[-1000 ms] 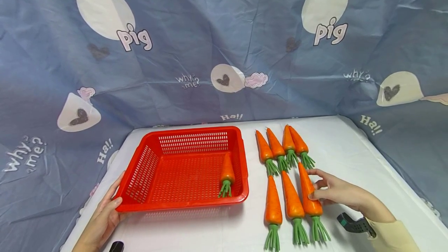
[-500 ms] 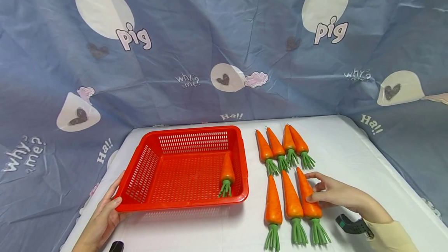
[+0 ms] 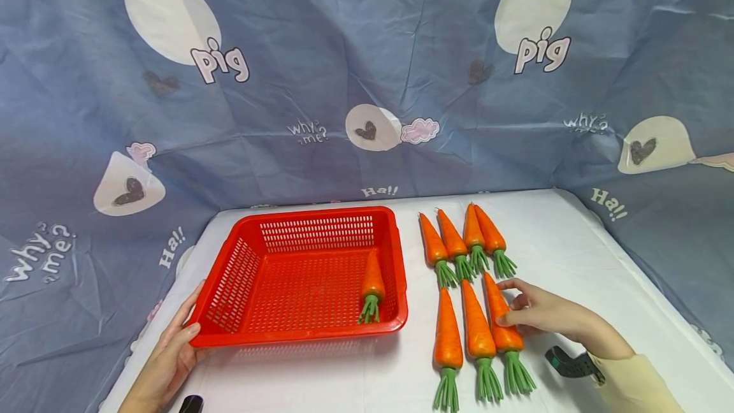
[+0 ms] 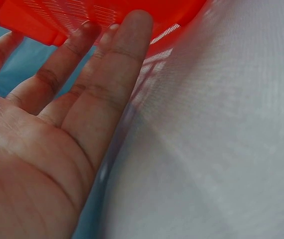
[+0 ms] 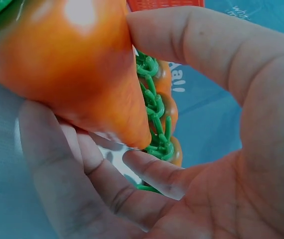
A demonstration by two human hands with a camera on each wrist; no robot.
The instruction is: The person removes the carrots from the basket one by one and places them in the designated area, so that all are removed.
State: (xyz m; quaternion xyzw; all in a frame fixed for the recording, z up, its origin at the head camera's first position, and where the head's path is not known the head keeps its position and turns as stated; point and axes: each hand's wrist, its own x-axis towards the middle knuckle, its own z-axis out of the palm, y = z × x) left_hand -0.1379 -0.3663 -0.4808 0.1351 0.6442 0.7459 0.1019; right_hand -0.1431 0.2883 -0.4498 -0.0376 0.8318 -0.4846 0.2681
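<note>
At the front left corner of a red plastic basket (image 3: pixel 298 336), my left hand (image 3: pixel 172 352) holds the rim, thumb at the corner and fingers along the outer side. In the left wrist view the fingertips meet the basket's outside wall. My right hand (image 3: pixel 541 311) pinches an orange carrot (image 3: pixel 504 336) with green stems, the rightmost of the front row, thumb on one side and fingers on the other. The right wrist view shows this carrot (image 5: pixel 77 59) close up. Two more carrots lie to its left, the nearer one (image 3: pixel 478 330) right beside it. One carrot (image 3: pixel 373 276) lies inside the basket.
Behind the front row lies a back row of several carrots (image 3: pixel 453 244). All rest on a white tabletop (image 3: pixel 355 387). A blue printed cloth (image 3: pixel 309 81) hangs behind and at both sides. A small black object (image 3: pixel 191 404) shows by the left wrist.
The right hand has shifted slightly left with the carrot, whose green end has swung a little left, leaving it closer to the neighbouring carrot. The left hand and basket stay put.
</note>
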